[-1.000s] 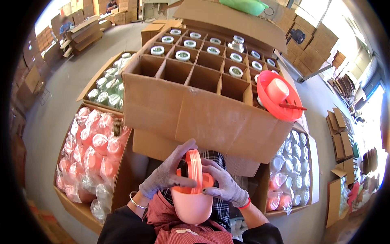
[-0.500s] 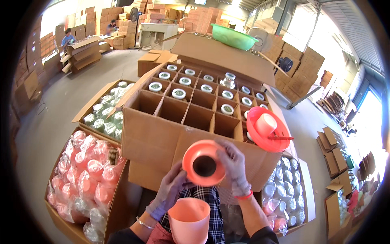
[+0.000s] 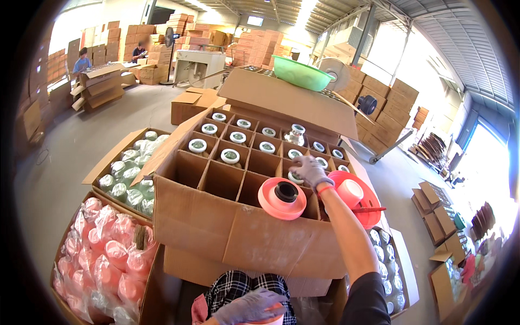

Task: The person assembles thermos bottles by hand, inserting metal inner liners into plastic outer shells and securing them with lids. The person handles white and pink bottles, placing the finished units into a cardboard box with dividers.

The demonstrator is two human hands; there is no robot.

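Note:
My right hand [image 3: 310,172], in a grey glove, reaches into the divided carton [image 3: 238,233]. Its fingers are bent down around the white-rimmed top of a glass bottle [image 3: 295,178], partly hidden by them. Left of that hand, a pink round plastic piece [image 3: 281,208] with a black ring [image 3: 286,191] lies tilted on the carton's front compartments. Low over my lap, my gloved left hand [image 3: 252,306] is closed over a pink plastic cup [image 3: 268,320], mostly hidden and cut off by the lower edge.
A red basin [image 3: 371,216] with a pink cup sits on the carton's right corner. Cartons of bagged pink cups [image 3: 116,254] and wrapped glass [image 3: 130,176] flank me on the left. Another stands right. A green basin [image 3: 303,73] rests behind. Two people work far left.
The pink piece with the black ring has gone from my hands onto the carton. My right hand has moved forward to a bottle; my left has dropped to the cup in my lap.

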